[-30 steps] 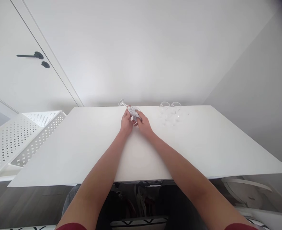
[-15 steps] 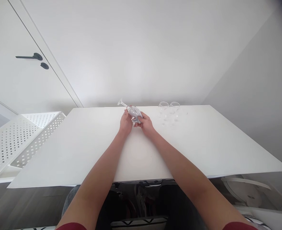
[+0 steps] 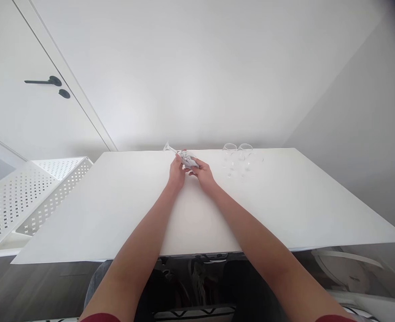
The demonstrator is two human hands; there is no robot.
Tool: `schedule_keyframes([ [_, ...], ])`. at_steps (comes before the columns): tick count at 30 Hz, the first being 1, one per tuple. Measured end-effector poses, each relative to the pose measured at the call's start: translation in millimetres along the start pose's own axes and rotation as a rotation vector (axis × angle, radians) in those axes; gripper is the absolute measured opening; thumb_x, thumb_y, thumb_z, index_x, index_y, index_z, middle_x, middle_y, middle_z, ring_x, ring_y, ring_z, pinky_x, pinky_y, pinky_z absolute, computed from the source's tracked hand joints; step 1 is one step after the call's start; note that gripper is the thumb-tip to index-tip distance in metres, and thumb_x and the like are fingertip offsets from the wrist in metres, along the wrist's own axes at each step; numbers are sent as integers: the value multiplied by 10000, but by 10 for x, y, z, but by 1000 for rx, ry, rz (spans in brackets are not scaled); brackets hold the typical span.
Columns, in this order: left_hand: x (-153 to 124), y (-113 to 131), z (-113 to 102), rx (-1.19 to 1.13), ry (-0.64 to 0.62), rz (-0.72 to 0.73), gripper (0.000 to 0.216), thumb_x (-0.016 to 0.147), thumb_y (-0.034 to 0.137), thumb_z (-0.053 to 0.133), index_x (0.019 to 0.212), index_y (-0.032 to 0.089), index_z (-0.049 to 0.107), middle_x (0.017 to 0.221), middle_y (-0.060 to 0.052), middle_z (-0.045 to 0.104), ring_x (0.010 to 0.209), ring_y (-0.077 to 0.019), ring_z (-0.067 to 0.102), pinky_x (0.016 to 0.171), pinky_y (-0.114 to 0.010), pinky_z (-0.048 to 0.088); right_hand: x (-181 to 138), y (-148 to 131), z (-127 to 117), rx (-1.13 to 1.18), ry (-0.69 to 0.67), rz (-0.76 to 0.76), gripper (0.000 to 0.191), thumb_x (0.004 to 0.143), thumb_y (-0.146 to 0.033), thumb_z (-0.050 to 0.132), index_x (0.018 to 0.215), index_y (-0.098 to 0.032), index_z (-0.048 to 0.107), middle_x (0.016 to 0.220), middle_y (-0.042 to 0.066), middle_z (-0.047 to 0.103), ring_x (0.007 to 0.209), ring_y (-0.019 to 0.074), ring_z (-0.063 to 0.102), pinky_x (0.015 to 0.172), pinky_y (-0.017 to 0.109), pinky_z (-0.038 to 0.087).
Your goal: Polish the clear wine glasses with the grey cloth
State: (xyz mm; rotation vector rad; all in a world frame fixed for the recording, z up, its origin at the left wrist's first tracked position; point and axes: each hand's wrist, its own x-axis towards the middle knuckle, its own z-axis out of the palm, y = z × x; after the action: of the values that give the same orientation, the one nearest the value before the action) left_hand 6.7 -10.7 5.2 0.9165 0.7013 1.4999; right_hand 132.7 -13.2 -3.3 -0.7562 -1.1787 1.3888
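Observation:
Above the middle of the table I hold a tilted wine glass point(image 3: 171, 149), its stem and foot pointing to the upper left. My left hand point(image 3: 177, 170) is closed around the bowl near the stem. A pale grey-white cloth point(image 3: 191, 161) lies over the bowl's mouth end, pinched in the fingers of my right hand point(image 3: 204, 173). Cloth and fingers hide most of the bowl. Two more clear wine glasses point(image 3: 230, 157) point(image 3: 246, 157) stand upright to the right of my hands, near the table's back edge.
The white table point(image 3: 123, 210) reaches back to a pale wall point(image 3: 197, 80). At the left stand white perforated panels point(image 3: 19, 197) and a door with a black handle point(image 3: 44, 82). Below the right front edge is a round, clear-looking object point(image 3: 345, 270).
The cloth now covers more of the glass bowl, and my right hand has shifted slightly. The glass's foot sits a little lower and further left.

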Motion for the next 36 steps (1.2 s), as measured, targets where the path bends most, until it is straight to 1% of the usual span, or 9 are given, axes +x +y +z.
schedule_keyframes([
  [5,56,-26,-77,-53,106,-6,484,844,587,767,1161,227,707,1057,-105,688,866,-212,630,540,-282,447,-26,-10,20,64,-96,62,326,854,-409,682,1126,-236,732,887,19,689,587,119,552,675,336,511],
  [10,58,-46,-56,-62,50,16,419,901,580,698,1135,233,709,1258,-120,681,946,-228,646,570,-294,458,-20,-9,4,-2,-69,22,376,835,-404,701,1178,-252,718,1022,37,721,704,144,627,696,318,514],
  [13,20,-51,-23,-20,34,-20,435,886,616,702,1091,233,711,1063,-110,703,822,-212,647,559,-305,462,-1,7,16,-118,12,-57,344,850,-379,679,1174,-266,712,1027,19,726,745,156,667,693,307,509],
  [17,-2,-34,-31,20,8,-53,386,841,564,780,963,206,701,804,-49,630,613,-145,570,560,-312,478,-8,-32,0,13,-75,44,287,876,-443,662,1035,-211,721,871,31,703,586,141,594,652,335,505],
  [24,8,11,5,-119,-63,5,384,877,499,762,1179,272,691,1164,-83,683,877,-192,643,622,-297,497,29,-8,-58,-151,22,-76,447,828,-271,651,1270,-309,712,1220,21,702,861,162,641,716,299,484],
  [27,5,-5,1,-91,-44,-21,422,902,611,687,1091,233,693,1012,-86,683,746,-163,614,547,-277,449,11,-8,-16,-179,-1,-64,448,834,-251,660,1277,-306,707,1119,18,723,794,157,620,694,300,476],
  [30,4,-20,-13,-19,-23,-30,368,842,510,802,1041,226,680,873,-43,657,654,-130,574,557,-268,449,-27,-59,-1,65,-101,61,334,838,-291,696,1166,-248,738,979,32,718,693,141,584,680,309,485],
  [33,1,-13,-1,-49,-66,33,426,794,391,870,1151,248,685,1100,-68,697,845,-160,641,692,-276,510,-38,-97,-26,292,-134,134,348,816,-302,730,1160,-250,743,1069,48,722,675,126,571,689,317,503],
  [36,1,-10,13,-65,-62,29,466,833,441,828,1244,280,680,1215,-79,678,959,-193,646,695,-279,506,-15,-77,-30,172,-55,78,353,783,-256,730,1133,-268,762,1101,38,730,769,154,624,683,306,489],
])
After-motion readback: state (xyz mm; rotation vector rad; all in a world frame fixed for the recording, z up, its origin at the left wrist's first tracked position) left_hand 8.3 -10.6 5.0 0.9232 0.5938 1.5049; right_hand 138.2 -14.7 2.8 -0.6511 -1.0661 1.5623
